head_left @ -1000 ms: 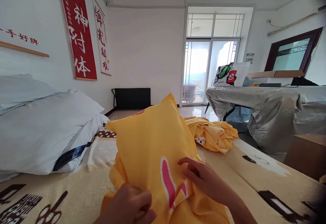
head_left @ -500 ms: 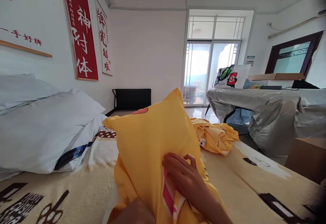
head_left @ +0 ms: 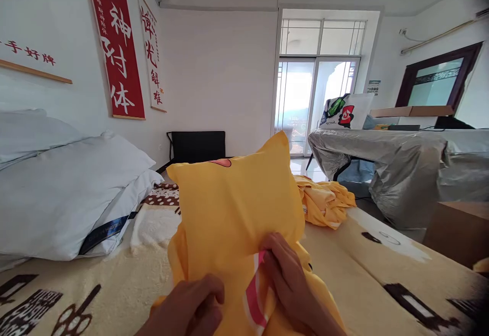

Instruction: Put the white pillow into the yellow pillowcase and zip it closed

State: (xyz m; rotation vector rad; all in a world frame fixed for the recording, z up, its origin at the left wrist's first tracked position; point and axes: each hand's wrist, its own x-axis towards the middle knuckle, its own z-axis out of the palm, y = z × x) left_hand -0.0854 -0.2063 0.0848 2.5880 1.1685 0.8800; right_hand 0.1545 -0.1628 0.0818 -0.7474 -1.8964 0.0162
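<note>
Two hands work here: our right hand [head_left: 286, 275] clamps cloth of the yellow pillow [head_left: 237, 203], upright before us on the blanket [head_left: 126, 285]; our left hand [head_left: 193, 303] curls low against it, grip unclear.

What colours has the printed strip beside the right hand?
The strip is pink, edged white, in the head view.
</note>
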